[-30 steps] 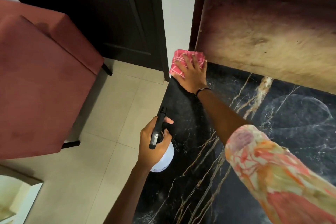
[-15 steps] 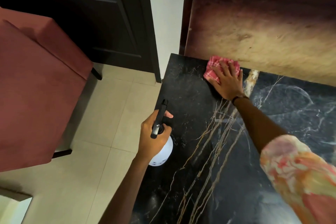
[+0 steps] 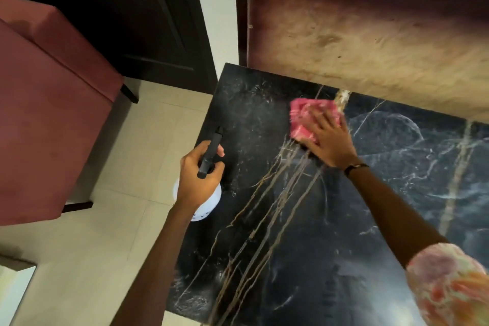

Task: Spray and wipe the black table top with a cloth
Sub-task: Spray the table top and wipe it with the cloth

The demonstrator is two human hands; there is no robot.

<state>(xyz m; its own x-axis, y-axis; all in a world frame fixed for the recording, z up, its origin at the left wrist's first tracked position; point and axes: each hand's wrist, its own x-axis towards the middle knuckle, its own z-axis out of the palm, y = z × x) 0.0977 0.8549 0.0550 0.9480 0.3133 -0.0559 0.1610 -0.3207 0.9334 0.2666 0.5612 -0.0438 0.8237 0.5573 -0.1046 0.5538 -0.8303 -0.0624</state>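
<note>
Black table top (image 3: 304, 246): right hand (image 3: 329, 140) flat on cloth (image 3: 304, 119), left hand (image 3: 198, 174) gripping sprayer (image 3: 209, 151).

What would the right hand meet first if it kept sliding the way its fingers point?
Probably the table's far edge, then the brown wall panel behind it. The right hand presses the cloth flat, fingers pointing up-left toward the back; only bare top shows between. Depth is uncertain.

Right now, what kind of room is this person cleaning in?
Probably a room in a home, perhaps a dining or living area. A black marble-look table top stands by a wall, a red upholstered chair sits on the pale tiled floor, and a dark panelled door is behind.
</note>
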